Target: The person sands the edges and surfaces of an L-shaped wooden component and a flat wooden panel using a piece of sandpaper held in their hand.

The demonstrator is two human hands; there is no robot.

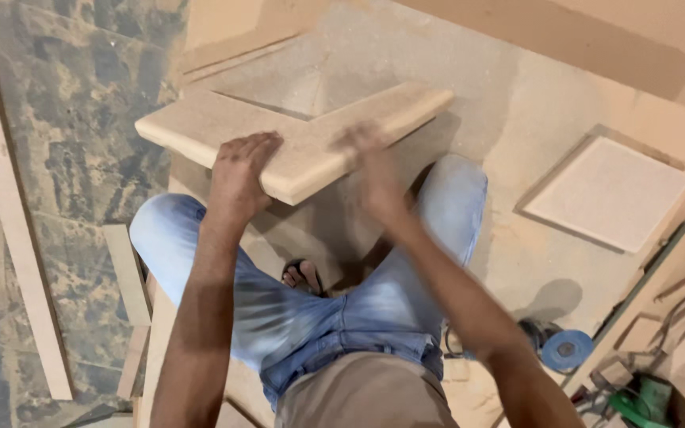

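An L-shaped corner piece of pale fibreboard [295, 131] rests across my knees, its corner pointing toward me. My left hand [239, 170] lies flat on the near left arm of the piece, fingers curled over its edge. My right hand [374, 170] is blurred with motion over the right arm of the piece, near the corner joint; whether it holds anything I cannot tell. I sit on a dusty board floor in blue jeans, one sandalled foot [303, 276] showing below the piece.
A square pale panel [608, 192] lies at the right. A blue tape roll [566, 349] and a green power tool [645, 400] sit at the lower right. Long wood strips [13, 214] lie at the left on a dark patchy floor.
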